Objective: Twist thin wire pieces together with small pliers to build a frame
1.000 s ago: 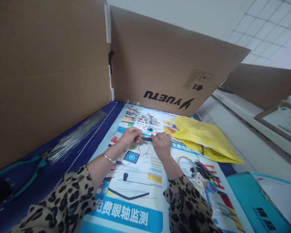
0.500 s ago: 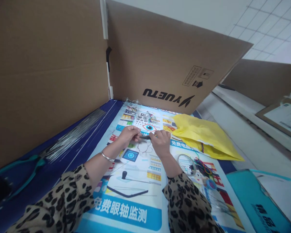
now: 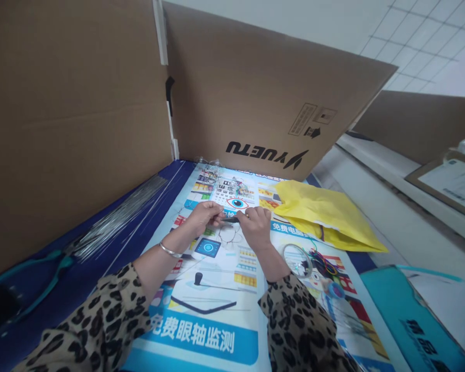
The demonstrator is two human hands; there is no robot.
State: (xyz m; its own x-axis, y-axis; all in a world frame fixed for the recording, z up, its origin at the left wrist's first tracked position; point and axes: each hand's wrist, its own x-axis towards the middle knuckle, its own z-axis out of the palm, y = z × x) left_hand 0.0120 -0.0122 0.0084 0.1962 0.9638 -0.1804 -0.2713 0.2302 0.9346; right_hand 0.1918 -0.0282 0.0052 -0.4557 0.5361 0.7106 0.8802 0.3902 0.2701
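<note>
"Cardboard (image 3: pixel 256 93) stands tall at the back and on the left. What is in the middle?"

"Two hands, close together. The right hand (image 3: pixel 256 223) pinches a small dark thing (image 3: pixel 230 219) in its fingers. The left hand (image 3: pixel 207 214) is at the other end of it, with its fingers bunched up narrow."

"Does the left hand hold something too?"

"Nobody can tell. The tips are too small to see."

"So where is the dark thing?"

"Right between the two hands, over a big bright poster (image 3: pixel 194 330) on the blue bench (image 3: pixel 165 206). A printed eye (image 3: pixel 237 203) shows just past it."

"And what is around?"

"On the left, a bunch of long thin silver sticks (image 3: pixel 120 222) lies near a tool with blue-green handles (image 3: pixel 64 262). On the right there is a yellow bag (image 3: pixel 329 217). Closer to the person are a round see-through thing (image 3: pixel 309 266) and a tangle of coloured strings (image 3: pixel 324 262). A blue-green pack (image 3: pixel 414 315) with dark writing is in the near right corner."

"Anything on the arms?"

"Spotted sleeves (image 3: pixel 108 315), and a shiny bracelet (image 3: pixel 170 251) on the left wrist."
</note>
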